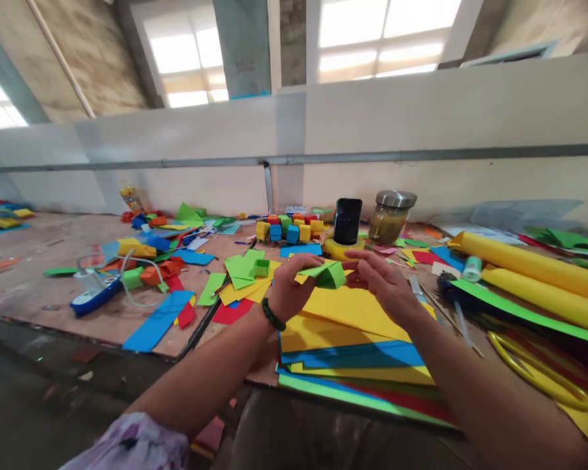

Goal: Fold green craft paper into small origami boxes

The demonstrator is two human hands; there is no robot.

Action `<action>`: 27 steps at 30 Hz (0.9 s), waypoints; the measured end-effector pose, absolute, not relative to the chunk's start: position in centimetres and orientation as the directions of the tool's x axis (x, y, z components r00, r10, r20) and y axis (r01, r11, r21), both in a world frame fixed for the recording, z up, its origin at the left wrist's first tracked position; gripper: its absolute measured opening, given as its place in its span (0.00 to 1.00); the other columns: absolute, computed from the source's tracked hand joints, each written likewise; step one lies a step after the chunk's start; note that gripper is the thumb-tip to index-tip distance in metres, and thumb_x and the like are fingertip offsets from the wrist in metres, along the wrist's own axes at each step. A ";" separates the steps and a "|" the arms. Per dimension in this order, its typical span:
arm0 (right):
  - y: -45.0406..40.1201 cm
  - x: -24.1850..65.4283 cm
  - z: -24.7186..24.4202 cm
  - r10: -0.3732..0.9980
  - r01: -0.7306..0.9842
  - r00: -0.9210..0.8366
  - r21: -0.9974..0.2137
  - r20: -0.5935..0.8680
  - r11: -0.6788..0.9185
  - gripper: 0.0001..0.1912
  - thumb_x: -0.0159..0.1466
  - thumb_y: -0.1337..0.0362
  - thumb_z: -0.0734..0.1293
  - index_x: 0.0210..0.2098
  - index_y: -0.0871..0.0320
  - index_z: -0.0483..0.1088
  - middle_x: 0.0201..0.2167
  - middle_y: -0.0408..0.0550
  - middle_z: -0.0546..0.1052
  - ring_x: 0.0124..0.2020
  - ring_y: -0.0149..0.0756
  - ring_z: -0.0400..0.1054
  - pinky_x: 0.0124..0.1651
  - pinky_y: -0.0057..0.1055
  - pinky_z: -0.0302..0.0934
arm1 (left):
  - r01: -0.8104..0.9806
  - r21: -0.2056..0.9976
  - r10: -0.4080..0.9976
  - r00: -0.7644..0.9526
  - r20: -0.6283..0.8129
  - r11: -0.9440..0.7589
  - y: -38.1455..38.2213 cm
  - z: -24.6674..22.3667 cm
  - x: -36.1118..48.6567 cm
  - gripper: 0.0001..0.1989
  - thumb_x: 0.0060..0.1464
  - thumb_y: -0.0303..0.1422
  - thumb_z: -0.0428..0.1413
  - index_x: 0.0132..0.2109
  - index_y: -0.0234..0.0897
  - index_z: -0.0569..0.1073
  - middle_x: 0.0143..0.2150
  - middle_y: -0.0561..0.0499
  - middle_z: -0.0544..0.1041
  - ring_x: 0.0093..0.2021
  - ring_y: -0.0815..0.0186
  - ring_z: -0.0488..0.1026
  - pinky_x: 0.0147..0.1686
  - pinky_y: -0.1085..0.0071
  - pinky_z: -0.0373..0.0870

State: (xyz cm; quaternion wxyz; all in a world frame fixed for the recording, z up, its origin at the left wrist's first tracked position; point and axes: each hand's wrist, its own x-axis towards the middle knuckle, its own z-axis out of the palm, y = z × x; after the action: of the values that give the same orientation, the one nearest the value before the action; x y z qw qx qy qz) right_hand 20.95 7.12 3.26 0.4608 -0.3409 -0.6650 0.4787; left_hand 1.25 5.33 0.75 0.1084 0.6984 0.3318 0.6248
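My left hand [294,284] pinches a folded piece of green paper [332,275] above the stacked sheets. The piece is bent into an angular, partly boxed shape. Close to its right edge is my right hand [379,284], with fingers stretched toward the piece; whether the fingertips touch it I cannot tell. Below both hands lies a stack of yellow, blue, green and red sheets [343,333]. Left of the stack, a small green folded box [261,267] rests on loose green and yellow pieces.
Several small coloured cubes [293,233] stand in rows at the back, beside a phone [347,220] propped upright and a lidded glass jar [391,219]. Yellow rolls [534,267] and yellow-handled scissors [534,378] lie at right. A blue power strip [95,297] with a white cable sits left.
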 end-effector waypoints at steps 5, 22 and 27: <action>6.3 20.3 3.1 0.842 0.011 -0.391 -0.913 0.372 0.408 0.20 0.57 0.50 0.70 0.43 0.56 0.75 0.38 0.48 0.79 0.37 0.36 0.71 0.40 0.34 0.68 | 0.440 0.335 0.419 0.107 0.902 -0.833 4.1 1.0 1.5 0.03 0.56 0.29 0.54 0.38 0.38 0.72 0.39 0.46 0.78 0.42 0.64 0.75 0.43 0.67 0.71; 6.0 20.9 3.9 0.784 0.096 -0.566 -0.924 0.256 0.371 0.19 0.60 0.49 0.65 0.40 0.58 0.76 0.37 0.48 0.77 0.40 0.37 0.70 0.42 0.32 0.65 | 0.704 -0.214 0.010 0.299 0.954 -0.677 2.6 0.9 1.8 0.09 0.49 0.28 0.63 0.37 0.48 0.77 0.31 0.53 0.66 0.38 0.67 0.62 0.39 0.69 0.60; 6.0 20.7 3.4 0.798 0.074 -0.579 -0.964 0.167 0.256 0.21 0.59 0.46 0.66 0.36 0.59 0.75 0.28 0.45 0.74 0.29 0.30 0.67 0.33 0.28 0.63 | 0.686 -0.134 0.089 0.279 0.956 -0.715 2.5 1.1 2.2 0.07 0.50 0.29 0.61 0.35 0.48 0.76 0.38 0.53 0.74 0.44 0.66 0.67 0.46 0.67 0.61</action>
State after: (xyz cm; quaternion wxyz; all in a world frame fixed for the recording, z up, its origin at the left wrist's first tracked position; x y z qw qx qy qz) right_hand 20.74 6.03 3.39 0.3423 -0.3051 -0.7146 0.5283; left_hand 2.24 2.54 1.11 -0.2757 0.7506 0.2581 0.5422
